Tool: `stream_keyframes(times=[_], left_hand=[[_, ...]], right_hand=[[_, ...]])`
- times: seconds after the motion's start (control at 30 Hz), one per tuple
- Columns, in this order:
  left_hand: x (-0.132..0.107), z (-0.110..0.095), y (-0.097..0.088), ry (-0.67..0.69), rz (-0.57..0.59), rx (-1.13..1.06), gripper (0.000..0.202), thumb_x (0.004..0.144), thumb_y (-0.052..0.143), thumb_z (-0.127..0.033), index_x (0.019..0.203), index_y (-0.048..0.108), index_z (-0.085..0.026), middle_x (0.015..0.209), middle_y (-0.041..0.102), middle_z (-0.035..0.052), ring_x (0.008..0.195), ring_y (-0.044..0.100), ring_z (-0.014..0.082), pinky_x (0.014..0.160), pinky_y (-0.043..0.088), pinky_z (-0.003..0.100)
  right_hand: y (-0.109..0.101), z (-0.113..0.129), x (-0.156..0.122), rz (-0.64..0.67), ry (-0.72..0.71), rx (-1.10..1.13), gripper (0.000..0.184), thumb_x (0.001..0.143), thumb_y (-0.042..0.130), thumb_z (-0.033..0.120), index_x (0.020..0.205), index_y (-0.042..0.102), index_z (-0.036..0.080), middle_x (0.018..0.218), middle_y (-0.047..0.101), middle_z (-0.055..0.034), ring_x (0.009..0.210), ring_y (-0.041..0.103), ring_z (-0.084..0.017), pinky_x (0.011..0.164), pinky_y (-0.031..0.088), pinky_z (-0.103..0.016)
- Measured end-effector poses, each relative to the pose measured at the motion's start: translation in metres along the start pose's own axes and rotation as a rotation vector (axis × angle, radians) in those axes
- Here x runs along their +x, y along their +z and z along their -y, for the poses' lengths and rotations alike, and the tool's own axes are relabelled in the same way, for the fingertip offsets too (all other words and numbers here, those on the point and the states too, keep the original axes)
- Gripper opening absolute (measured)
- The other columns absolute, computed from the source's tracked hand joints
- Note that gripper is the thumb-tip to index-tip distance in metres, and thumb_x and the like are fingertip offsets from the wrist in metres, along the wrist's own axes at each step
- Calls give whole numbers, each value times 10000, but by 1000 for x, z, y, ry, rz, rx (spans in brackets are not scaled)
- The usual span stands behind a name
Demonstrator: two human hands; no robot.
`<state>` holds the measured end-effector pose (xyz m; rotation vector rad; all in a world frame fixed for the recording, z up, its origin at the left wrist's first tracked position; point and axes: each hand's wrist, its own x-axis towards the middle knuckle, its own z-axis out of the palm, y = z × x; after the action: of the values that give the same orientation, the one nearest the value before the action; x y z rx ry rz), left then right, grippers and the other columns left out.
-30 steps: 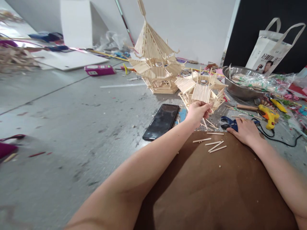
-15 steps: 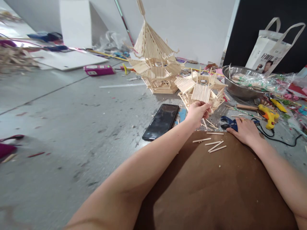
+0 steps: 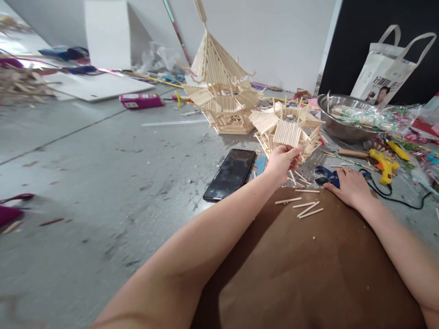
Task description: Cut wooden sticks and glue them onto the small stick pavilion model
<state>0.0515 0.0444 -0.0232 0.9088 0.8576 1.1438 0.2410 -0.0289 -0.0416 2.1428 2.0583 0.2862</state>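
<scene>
Fingers of the left hand (image 3: 281, 161) show in the head view pinched on the near edge of the smaller stick model (image 3: 287, 133), the thumb lying along the base of its front sloping panel; which sticks they press is hidden behind the knuckles. That model sits on the grey floor (image 3: 154, 169) just past the brown sheet (image 3: 308, 269), in front and to the right of the taller stick model (image 3: 224, 104). Right-hand fingers drape over the blue pliers (image 3: 332, 177) beside the sheet's far edge; whether they squeeze the handles, I cannot tell. Loose cut sticks (image 3: 311, 213) lie on the sheet between the forearms.

Being thin wood with an open frame, the smaller model should be very light and stiff along each stick, yet brittle at the joints. Dry wood is unlikely to slip. Its upright posts and overhanging panels look like the weakest places, apt to snap off under sideways pressure. A safer hold would be low, on the lower frame from two opposite sides, with only a light pinch on any single panel.
</scene>
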Motion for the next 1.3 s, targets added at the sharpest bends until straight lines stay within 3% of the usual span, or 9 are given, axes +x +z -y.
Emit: stream_keyframes(times=[0.77,0.97,1.03,1.1,1.2,1.3], left_hand=[[-3,-1,1,-32,-1,-20,236,688,606,-233,571,411,-167,428,519,-51,287,396,38,326,266,167],[-22,1,6,-66,69,47,169,692,590,-276,618,505,-150,448,518,-38,287,371,36,324,242,177],[-30,-4,7,-3,81,141,179,706,571,-303,629,544,-143,462,516,-33,303,375,36,335,247,182],[-33,-15,3,146,24,292,192,715,549,-295,589,541,-149,458,511,-31,321,373,38,353,255,187],[-28,-36,-13,420,-179,582,211,706,540,-278,536,554,-154,446,495,-34,379,378,43,398,268,183],[-17,-54,-36,465,-293,830,282,697,531,-278,443,538,-155,385,443,-27,396,370,64,406,247,196]], right_hand=[[1,-1,1,1,3,2,723,771,231,664,1178,448,107,1120,538,-181,1003,502,-314,837,342,-414],[3,-1,-3,-58,-28,-15,723,773,222,666,1143,466,94,1063,554,-175,965,517,-302,809,352,-395],[4,-2,-4,-90,-37,-19,717,779,222,658,1142,466,90,1052,554,-176,962,517,-299,805,352,-392],[4,-2,-5,-99,-37,-22,699,786,228,645,1133,471,88,1036,559,-177,956,520,-297,799,356,-391],[3,-2,-4,-76,-32,-18,677,788,242,637,1114,482,93,1029,565,-180,951,523,-297,792,360,-394],[2,-2,-3,-57,-30,-14,674,786,255,637,1110,481,92,1031,565,-188,956,523,-301,791,361,-400]])
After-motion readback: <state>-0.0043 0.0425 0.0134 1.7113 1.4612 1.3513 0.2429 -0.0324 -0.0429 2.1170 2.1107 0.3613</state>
